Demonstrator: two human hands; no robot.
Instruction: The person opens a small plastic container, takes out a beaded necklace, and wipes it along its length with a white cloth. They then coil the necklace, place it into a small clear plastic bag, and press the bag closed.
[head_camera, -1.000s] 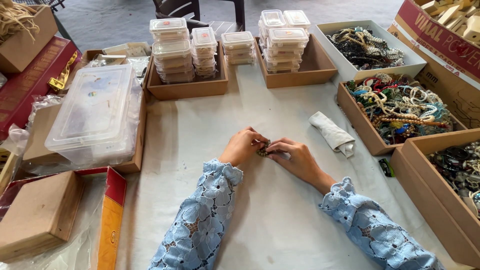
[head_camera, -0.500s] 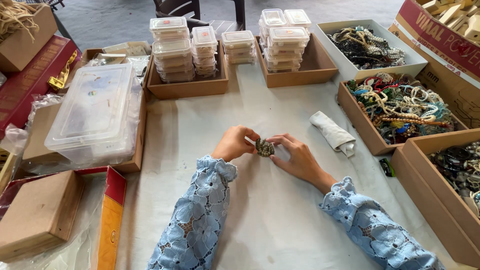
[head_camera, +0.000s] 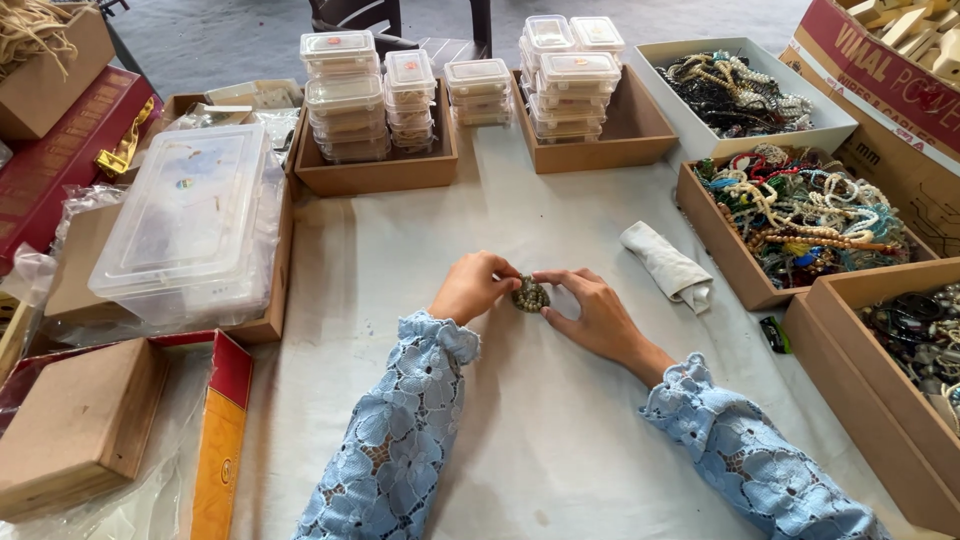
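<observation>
Head view: stacks of clear lidded boxes (head_camera: 345, 95) sit in brown trays at the far side of the counter (head_camera: 520, 440), a large clear plastic case (head_camera: 190, 225) lies to the left, and a red carton with white lettering (head_camera: 880, 70) stands at the far right. Since the earlier frames both hands have shifted slightly, with the bundle now showing between them. The left hand (head_camera: 478, 287) and right hand (head_camera: 592, 310) pinch a small coiled bead bundle (head_camera: 531, 295) with curled fingers, low over mid-counter.
</observation>
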